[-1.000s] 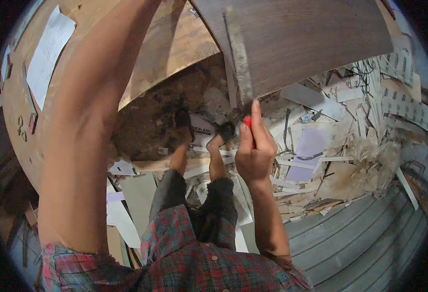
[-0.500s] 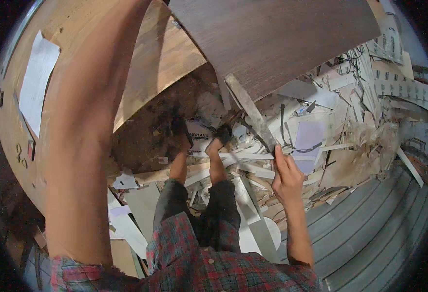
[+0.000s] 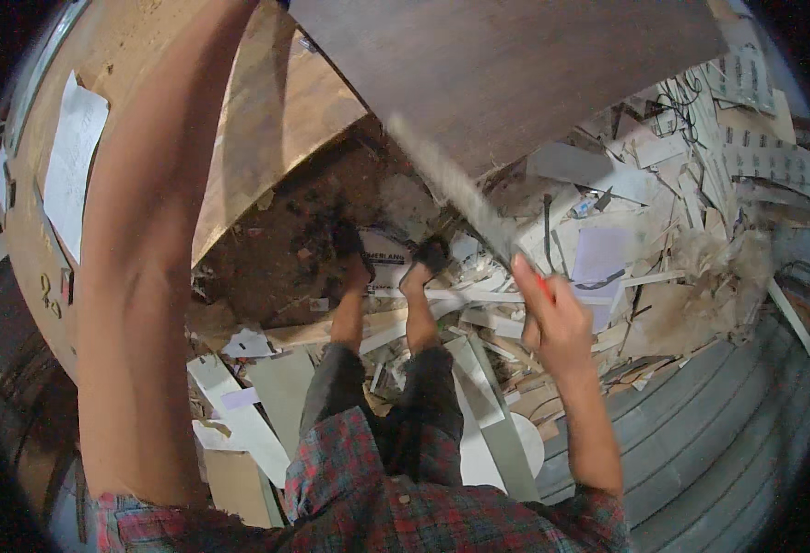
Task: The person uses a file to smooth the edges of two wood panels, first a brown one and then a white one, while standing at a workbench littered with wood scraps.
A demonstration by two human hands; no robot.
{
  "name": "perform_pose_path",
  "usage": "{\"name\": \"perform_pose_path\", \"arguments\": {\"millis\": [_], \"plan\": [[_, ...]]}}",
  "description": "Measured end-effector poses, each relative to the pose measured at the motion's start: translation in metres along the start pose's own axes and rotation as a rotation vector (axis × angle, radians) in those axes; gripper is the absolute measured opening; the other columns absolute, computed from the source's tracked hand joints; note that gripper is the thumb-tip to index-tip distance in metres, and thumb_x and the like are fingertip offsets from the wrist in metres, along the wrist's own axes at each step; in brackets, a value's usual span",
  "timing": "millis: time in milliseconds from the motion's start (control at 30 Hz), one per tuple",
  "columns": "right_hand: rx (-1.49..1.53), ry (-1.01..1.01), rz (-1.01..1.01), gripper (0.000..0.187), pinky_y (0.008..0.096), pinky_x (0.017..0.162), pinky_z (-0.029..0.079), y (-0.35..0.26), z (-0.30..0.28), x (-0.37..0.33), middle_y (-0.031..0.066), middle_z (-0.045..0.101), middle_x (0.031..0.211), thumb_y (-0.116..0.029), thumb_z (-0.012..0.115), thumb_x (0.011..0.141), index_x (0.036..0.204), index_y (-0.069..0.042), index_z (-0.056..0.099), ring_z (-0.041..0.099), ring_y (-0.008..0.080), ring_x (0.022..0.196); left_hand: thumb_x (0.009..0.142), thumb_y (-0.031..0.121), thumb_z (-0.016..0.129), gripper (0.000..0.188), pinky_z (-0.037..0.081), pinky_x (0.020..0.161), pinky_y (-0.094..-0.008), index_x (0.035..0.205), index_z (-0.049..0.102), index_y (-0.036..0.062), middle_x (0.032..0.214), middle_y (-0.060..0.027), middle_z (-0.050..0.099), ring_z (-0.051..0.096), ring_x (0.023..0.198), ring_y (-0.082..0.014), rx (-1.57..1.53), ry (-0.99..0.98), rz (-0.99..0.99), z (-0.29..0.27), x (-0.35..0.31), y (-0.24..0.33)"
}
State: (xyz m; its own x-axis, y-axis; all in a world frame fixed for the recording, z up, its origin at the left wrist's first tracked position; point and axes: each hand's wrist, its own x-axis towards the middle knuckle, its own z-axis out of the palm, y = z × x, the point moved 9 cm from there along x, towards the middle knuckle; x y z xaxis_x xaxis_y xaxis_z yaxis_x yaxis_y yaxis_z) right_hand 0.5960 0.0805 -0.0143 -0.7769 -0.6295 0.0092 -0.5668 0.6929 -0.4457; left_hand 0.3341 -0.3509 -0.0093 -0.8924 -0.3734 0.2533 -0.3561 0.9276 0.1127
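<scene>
In my right hand (image 3: 560, 318) is what looks like a long flat file (image 3: 451, 189) with a red-orange handle, its fingers closed around the handle. Motion blurs the pale, dusty blade, which slants up and left, its far end across the near corner of a dark brown laminated board (image 3: 515, 74). I cannot tell whether the blade touches the board. My left arm (image 3: 137, 276) stretches forward over the left side, and the top edge of the picture cuts off the hand. Beneath the dark board lies a light wooden panel (image 3: 276, 138).
Offcuts, strips and scraps (image 3: 497, 350) litter the floor around my feet. A white paper sheet (image 3: 75, 157) lies on the wooden surface at the left. Tangled black wire (image 3: 686, 101) sits among scraps at the far right. A grey ribbed surface (image 3: 709, 433) spans the lower right.
My right hand has shifted slightly right and nearer, and the file is now blurred with its tip farther left. The view has shifted a little; my left arm stays stretched forward.
</scene>
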Motion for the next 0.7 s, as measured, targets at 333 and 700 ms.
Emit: {"name": "perform_pose_path", "arguments": {"millis": [333, 700], "plan": [[-0.005, 0.048, 0.02, 0.072, 0.0402, 0.053, 0.051, 0.026, -0.021, -0.007, 0.0068, 0.052, 0.081, 0.002, 0.064, 0.078, 0.142, -0.031, 0.061, 0.058, 0.0269, 0.058, 0.097, 0.05, 0.048, 0.062, 0.039, 0.107, -0.0565, 0.136, 0.051, 0.0018, 0.132, -0.033, 0.054, 0.051, 0.124, -0.0475, 0.019, 0.014, -0.031, 0.0, -0.001, -0.003], [-0.036, 0.248, 0.013, 0.068, 0.0397, 0.056, 0.051, 0.045, -0.046, 0.085, 0.007, 0.06, 0.085, 0.002, 0.063, 0.081, 0.142, -0.029, 0.061, 0.058, 0.0275, 0.06, 0.096, 0.047, 0.046, 0.059, 0.043, 0.101, -0.056, 0.133, 0.053, 0.0009, 0.124, -0.0321, 0.058, 0.055, 0.117, -0.0473, -0.006, 0.059, 0.028, -0.001, 0.005, -0.003]]}}
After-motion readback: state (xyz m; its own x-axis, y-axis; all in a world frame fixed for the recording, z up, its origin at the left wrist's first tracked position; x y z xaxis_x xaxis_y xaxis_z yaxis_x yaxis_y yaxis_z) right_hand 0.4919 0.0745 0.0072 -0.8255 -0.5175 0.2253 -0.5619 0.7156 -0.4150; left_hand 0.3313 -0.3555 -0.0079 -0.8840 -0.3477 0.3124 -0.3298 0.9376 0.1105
